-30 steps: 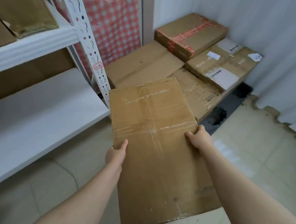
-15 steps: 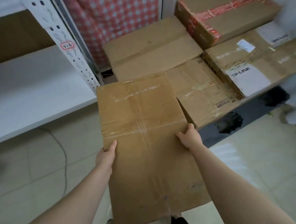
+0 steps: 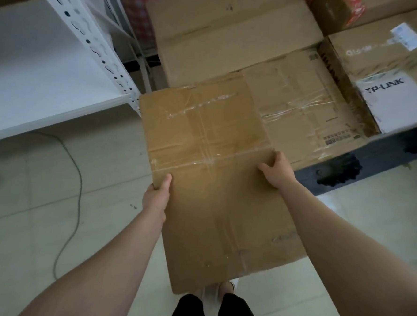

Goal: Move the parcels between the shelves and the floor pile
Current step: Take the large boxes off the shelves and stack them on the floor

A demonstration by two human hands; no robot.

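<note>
I hold a long, flat brown cardboard parcel with clear tape across its top, out in front of me above the floor. My left hand grips its left edge, thumb on top. My right hand grips its right edge, thumb on top. The parcel's far end reaches the floor pile: a taped flat box, a large plain box behind it, a TP-LINK box to the right and a red-taped box at the back.
A white shelf board and its perforated upright post stand to the left. A grey cable trails over the tiled floor. The pile rests on a dark platform. My feet show below the parcel.
My view has tipped downward and come closer to the pile. The parcel has sunk lower, its far end nearer the pile. Both hands keep the same hold.
</note>
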